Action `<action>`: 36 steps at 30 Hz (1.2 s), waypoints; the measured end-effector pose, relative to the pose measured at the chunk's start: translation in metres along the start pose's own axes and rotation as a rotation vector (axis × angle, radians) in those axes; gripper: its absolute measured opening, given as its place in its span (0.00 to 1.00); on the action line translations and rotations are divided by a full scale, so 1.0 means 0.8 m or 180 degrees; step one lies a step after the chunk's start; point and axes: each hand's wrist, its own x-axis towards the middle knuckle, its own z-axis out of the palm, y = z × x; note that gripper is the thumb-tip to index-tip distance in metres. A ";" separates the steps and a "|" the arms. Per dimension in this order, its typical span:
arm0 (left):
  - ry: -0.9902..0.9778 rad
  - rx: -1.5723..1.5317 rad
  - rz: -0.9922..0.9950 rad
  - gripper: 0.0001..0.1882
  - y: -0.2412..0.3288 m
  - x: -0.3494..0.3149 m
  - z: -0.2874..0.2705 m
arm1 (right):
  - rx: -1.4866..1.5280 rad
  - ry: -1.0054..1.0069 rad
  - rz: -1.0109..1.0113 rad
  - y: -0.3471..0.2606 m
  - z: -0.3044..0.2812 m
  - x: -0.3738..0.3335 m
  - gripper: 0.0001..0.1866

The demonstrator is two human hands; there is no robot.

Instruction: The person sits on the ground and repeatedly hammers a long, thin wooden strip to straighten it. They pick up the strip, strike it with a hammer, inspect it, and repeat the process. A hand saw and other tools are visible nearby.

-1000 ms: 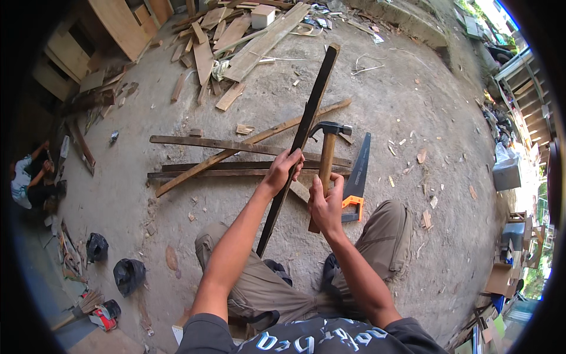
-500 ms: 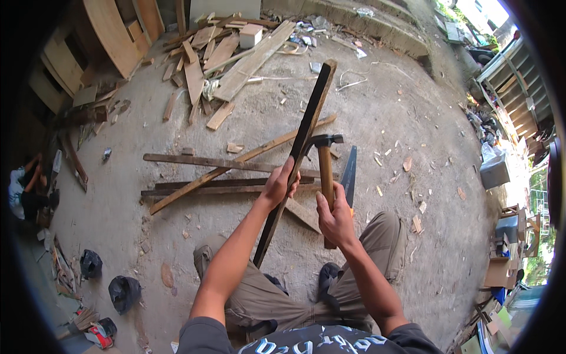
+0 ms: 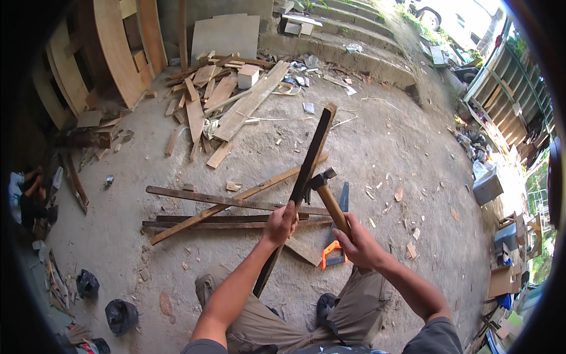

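Note:
My left hand point(image 3: 282, 224) is wrapped round a long wooden batten point(image 3: 311, 150), dark on one face, which slants up and away in front of me. In my closed right hand point(image 3: 358, 240) is a claw hammer point(image 3: 331, 203) with a wooden handle. Its head is tilted, the claw side at the batten's right edge; whether it grips a nail there is too small to tell. A handsaw point(image 3: 334, 258) with an orange handle lies on the ground beside my right hand. Beyond my left hand lie several more battens point(image 3: 194, 194), some crossing each other.
A heap of scrap boards point(image 3: 221, 100) lies farther off, before concrete steps point(image 3: 365, 56). Plywood panels point(image 3: 115, 53) lean at the far left. Black bags point(image 3: 122, 315) sit at the near left; another person point(image 3: 29, 194) crouches at the left edge. Clutter lines the right side.
My right hand has moved right and down, and the hammer has gone from upright to leaning left against the batten. The saw's orange handle has come into sight. The view has tilted upward.

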 end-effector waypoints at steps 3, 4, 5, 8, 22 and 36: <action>-0.0107 -0.0062 0.0021 0.36 0.003 -0.003 0.003 | -0.0215 -0.0003 -0.0077 0.000 -0.004 -0.003 0.22; -0.0165 -0.0075 0.0015 0.35 0.004 -0.004 0.005 | -0.0242 -0.0008 -0.0085 0.001 -0.006 -0.004 0.22; -0.0169 -0.0051 0.0029 0.35 0.004 -0.004 0.008 | -0.0330 0.0013 -0.0174 0.005 -0.009 -0.006 0.21; -0.0200 0.0088 0.0009 0.37 -0.004 -0.003 0.007 | -0.0455 -0.0090 -0.0195 0.007 -0.020 -0.006 0.21; -0.0100 0.1488 0.0553 0.38 0.025 -0.015 0.026 | -0.0815 -0.0903 0.0235 0.004 -0.082 -0.003 0.16; 0.0004 0.0278 0.0051 0.14 0.001 0.031 -0.034 | 0.0438 -0.1323 0.1373 -0.017 -0.182 -0.006 0.14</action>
